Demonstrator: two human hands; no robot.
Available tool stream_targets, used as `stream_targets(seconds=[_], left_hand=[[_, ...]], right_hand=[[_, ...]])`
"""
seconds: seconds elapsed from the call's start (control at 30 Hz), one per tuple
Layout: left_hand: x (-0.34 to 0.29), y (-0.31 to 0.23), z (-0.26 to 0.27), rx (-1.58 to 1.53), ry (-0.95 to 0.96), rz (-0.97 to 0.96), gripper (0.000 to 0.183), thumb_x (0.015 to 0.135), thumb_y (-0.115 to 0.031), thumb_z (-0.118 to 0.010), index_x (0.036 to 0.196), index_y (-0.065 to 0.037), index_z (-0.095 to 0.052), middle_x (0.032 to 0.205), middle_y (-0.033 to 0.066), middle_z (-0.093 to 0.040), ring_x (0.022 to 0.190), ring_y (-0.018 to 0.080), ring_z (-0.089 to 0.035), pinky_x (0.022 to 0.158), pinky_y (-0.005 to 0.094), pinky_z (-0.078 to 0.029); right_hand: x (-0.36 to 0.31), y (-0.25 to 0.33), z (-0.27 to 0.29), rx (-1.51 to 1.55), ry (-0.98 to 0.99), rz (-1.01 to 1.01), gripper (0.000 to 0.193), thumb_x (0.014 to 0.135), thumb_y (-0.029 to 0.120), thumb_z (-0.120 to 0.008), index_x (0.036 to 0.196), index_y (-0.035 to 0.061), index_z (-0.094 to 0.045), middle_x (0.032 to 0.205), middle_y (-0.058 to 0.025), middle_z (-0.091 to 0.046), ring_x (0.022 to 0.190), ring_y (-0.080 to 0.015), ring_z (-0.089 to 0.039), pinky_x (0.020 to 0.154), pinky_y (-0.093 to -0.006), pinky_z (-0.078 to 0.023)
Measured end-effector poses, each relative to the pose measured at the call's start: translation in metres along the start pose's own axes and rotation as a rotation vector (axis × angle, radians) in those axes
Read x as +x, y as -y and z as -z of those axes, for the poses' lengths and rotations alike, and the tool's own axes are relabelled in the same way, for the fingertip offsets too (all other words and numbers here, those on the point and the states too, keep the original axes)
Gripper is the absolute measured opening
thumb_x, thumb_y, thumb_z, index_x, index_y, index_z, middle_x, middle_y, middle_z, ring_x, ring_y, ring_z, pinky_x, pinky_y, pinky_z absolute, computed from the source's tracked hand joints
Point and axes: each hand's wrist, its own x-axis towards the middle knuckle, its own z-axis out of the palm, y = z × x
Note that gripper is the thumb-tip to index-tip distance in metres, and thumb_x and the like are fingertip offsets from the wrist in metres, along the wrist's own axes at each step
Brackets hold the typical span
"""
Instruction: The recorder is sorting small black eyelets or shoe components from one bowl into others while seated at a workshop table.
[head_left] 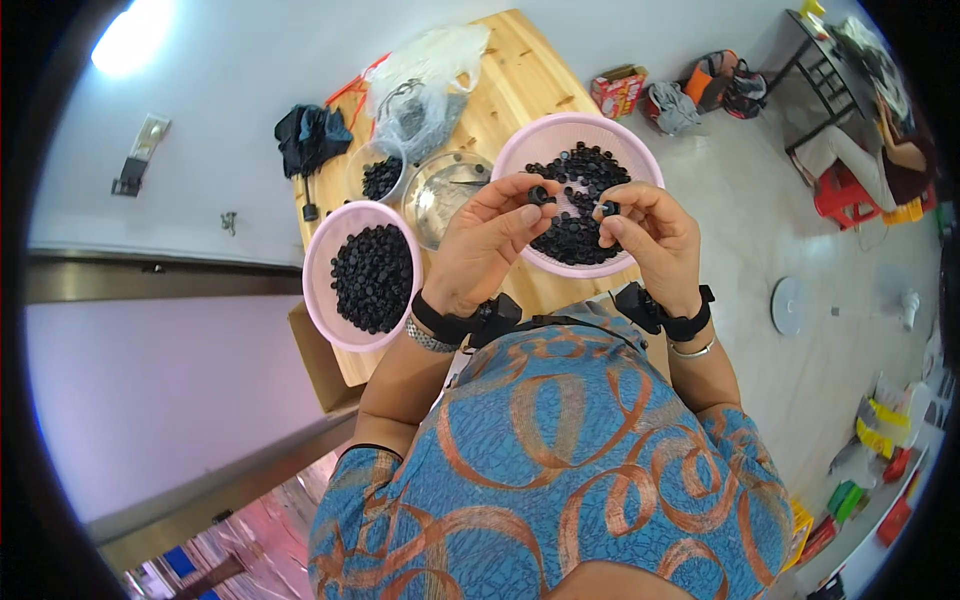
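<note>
Over the large pink basket [655, 165] both of my hands are raised, a short gap between them. My left hand [495, 230] pinches a small round black cap [540, 196] between thumb and fingers. A second small dark piece [610, 208], with a pale bit at its side, is pinched in my right hand [655, 235]; its exact kind is too small to tell. Many small black caps [580, 165] lie in the basket beneath. To the left stands a smaller pink basket [312, 290], filled with similar black pieces [372, 275].
Behind my left hand are a clear round lid or dish [425, 195] and a clear tub [395, 160] of black pieces. Plastic bags [425, 110] lie farther back on the wooden table [535, 70]. A dark folded umbrella [312, 140] rests at its left edge. A person [890, 160] sits far right.
</note>
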Motion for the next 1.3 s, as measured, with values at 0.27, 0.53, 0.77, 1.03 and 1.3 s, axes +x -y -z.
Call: stream_targets(seconds=[0.27,0.53,0.77,1.03,1.3], left_hand=[[-0.032,-0.015,0.003,0.071,-0.046,-0.11,0.029,0.085,0.0,-0.054,0.114,0.0,-0.051,0.112,0.0105,-0.056,0.097,0.0137,-0.058,0.086,0.0244,-0.048],[-0.05,-0.023,0.01,0.047,-0.055,-0.191,0.031,0.086,-0.001,-0.053,0.116,-0.001,-0.05,0.109,0.0087,-0.057,0.096,0.0141,-0.057,0.084,0.0258,-0.048],[-0.055,-0.031,0.017,-0.08,-0.044,-0.126,0.026,0.088,-0.002,-0.05,0.114,-0.003,-0.051,0.107,0.0076,-0.058,0.096,0.0128,-0.057,0.084,0.0254,-0.048],[-0.051,-0.033,0.02,0.029,-0.024,-0.163,0.026,0.087,0.0,-0.051,0.113,-0.002,-0.052,0.107,0.0076,-0.058,0.098,0.0146,-0.056,0.087,0.0273,-0.046],[-0.045,-0.034,0.02,0.137,-0.009,-0.199,0.027,0.084,0.002,-0.054,0.112,0.0,-0.053,0.106,0.0085,-0.059,0.097,0.0144,-0.056,0.087,0.0267,-0.045]], right_hand=[[0.02,-0.002,-0.042,-0.31,0.142,0.19,0.019,0.078,-0.003,-0.061,0.096,-0.0009,-0.056,0.084,-0.0044,-0.054,0.072,-0.0081,-0.053,0.064,-0.0203,-0.044],[0.023,0.0,-0.071,-0.534,0.197,0.365,0.019,0.075,-0.003,-0.062,0.093,-0.0009,-0.057,0.085,-0.0095,-0.058,0.069,-0.0146,-0.057,0.059,-0.0232,-0.047],[0.025,0.003,-0.088,-0.568,0.184,0.426,0.02,0.073,-0.002,-0.064,0.093,-0.0009,-0.057,0.083,-0.0095,-0.059,0.066,-0.0163,-0.059,0.056,-0.0241,-0.048],[0.026,0.001,-0.093,-0.629,0.149,0.454,0.02,0.072,-0.001,-0.065,0.09,-0.0005,-0.056,0.079,-0.0097,-0.057,0.064,-0.0186,-0.06,0.055,-0.0261,-0.048],[0.027,0.003,-0.09,-0.743,0.141,0.47,0.02,0.072,0.0,-0.065,0.09,0.0003,-0.056,0.078,-0.0112,-0.058,0.063,-0.0206,-0.06,0.055,-0.027,-0.048]])
